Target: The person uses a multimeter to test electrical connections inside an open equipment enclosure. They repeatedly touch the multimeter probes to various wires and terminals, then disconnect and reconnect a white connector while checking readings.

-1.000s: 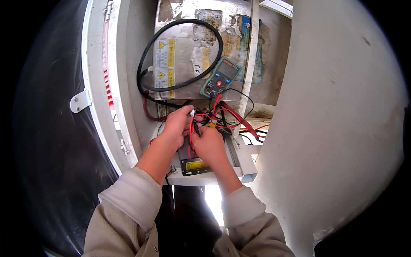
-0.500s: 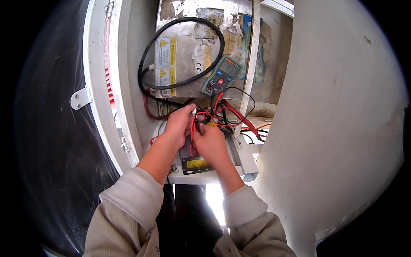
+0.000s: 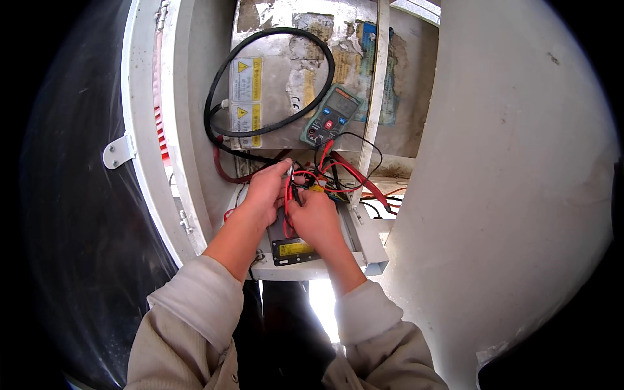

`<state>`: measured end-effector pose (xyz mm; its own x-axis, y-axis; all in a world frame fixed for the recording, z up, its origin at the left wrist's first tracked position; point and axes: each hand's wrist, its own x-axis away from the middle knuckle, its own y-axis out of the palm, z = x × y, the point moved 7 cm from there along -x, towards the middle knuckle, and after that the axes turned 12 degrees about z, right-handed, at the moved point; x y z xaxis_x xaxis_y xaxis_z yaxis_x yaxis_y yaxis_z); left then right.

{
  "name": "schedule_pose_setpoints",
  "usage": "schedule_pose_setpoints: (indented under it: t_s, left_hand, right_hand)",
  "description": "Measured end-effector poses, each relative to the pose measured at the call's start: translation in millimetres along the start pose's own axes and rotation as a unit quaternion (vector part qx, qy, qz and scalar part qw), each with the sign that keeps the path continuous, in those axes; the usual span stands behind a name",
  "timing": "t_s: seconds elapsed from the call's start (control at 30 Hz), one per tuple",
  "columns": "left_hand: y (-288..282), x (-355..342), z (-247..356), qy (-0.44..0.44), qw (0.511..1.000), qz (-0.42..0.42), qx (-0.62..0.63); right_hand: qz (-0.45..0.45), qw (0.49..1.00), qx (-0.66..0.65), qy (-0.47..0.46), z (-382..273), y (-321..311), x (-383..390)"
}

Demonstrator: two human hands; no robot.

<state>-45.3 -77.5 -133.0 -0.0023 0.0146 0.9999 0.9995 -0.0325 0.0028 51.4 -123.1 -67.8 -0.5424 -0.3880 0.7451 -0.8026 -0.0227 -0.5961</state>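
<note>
My left hand [image 3: 264,194] is closed over the wiring, thumb and fingers pinched at a small piece I cannot make out. Close beside it, my right hand [image 3: 317,216] grips a slim black test probe [image 3: 296,194]. A red test lead [image 3: 288,218] loops between both hands. Above them a green-edged multimeter [image 3: 332,116] leans on a metal case, with red and black leads plugged into its lower end. Under my hands lies a dark flat box [image 3: 296,251] with a yellow label. My fingers hide most of the connections behind it.
A thick black cable [image 3: 273,30] coils over the worn metal case [image 3: 286,78]. Thick red cables [image 3: 364,177] run to the right behind an upright white bar [image 3: 375,97]. White frame posts [image 3: 179,117] stand at left, a large pale panel [image 3: 500,162] at right.
The whole view has shifted slightly, so the scene sits a little further left. Both hands keep almost the same pose at the wiring.
</note>
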Motion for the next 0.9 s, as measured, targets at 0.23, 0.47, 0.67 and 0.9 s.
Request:
schedule_pose_setpoints:
  t_s: [0.23, 0.47, 0.67, 0.9]
  left_hand:
    - [0, 4, 1, -0.008, 1.0, 0.007, 0.002]
    - [-3, -1, -1, -0.007, 1.0, -0.005, 0.007]
    - [-3, -2, -1, 0.002, 1.0, -0.001, -0.002]
    - [-2, 0, -1, -0.004, 1.0, -0.011, 0.008]
  right_hand:
    - [0.016, 1.0, 0.009, -0.017, 0, -1, -1]
    - [0.017, 1.0, 0.003, -0.017, -2, -2, 0]
    - [0.01, 1.0, 0.016, -0.011, 1, 0, -1]
    - [0.004, 1.0, 0.015, 0.008, 1, 0, 0]
